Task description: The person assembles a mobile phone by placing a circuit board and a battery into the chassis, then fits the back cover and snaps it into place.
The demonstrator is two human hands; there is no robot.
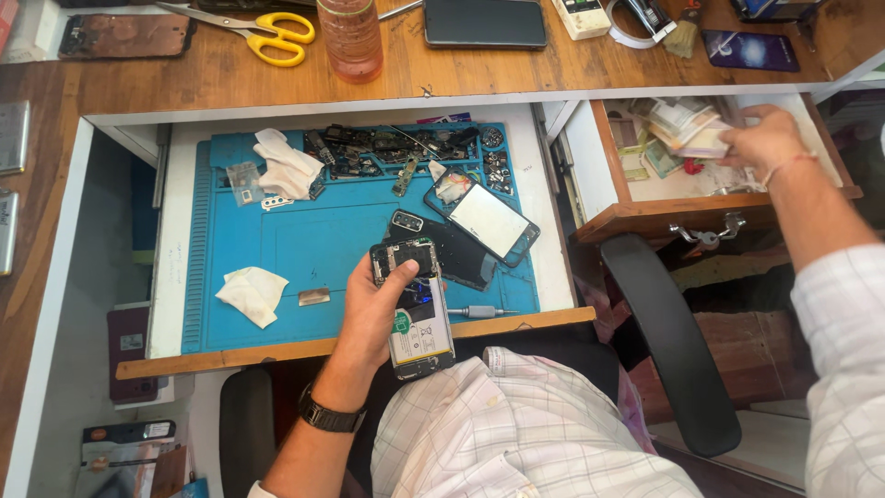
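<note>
A bright blue rubber work mat [304, 240] fills the middle of the frame, with crumpled white tissues [253, 293] on it. The opened black phone [413, 309] shows a white battery with a green patch. At upper left lie yellow-handled scissors [267, 37] on the brown wooden table [184, 78], beside an orange-tinted plastic bottle [351, 37]. The shirt sleeve [843, 369] at lower right is white with a thin grey check.
</note>
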